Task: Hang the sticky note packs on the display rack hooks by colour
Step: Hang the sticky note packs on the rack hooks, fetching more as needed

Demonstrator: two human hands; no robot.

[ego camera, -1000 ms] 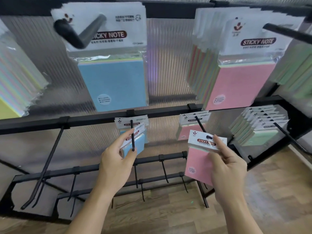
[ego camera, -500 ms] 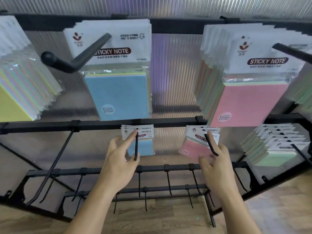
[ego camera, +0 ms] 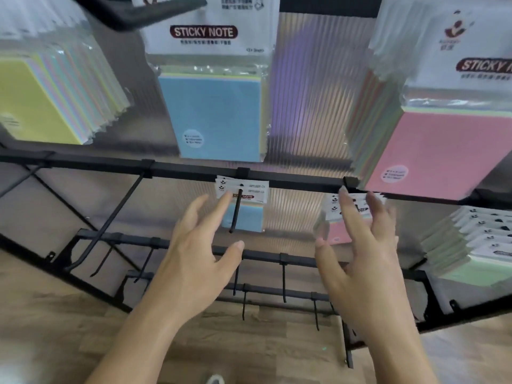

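- Two open grips, each holding nothing: my left grip [ego camera: 194,253] is spread just before a black wire hook [ego camera: 236,212], and my right grip [ego camera: 360,261] has straight fingers at the small pink sticky note packs [ego camera: 336,231].
- At least two small blue sticky note packs [ego camera: 249,217] hang on that hook.
- One black metal display rack [ego camera: 180,171] carries them.

The black display rack bars [ego camera: 194,171] are seen as matt metal. The blue paper sticky note pack [ego camera: 216,117] is wrapped in glossy clear plastic. The ribbed translucent back panel [ego camera: 304,106] seems plastic.
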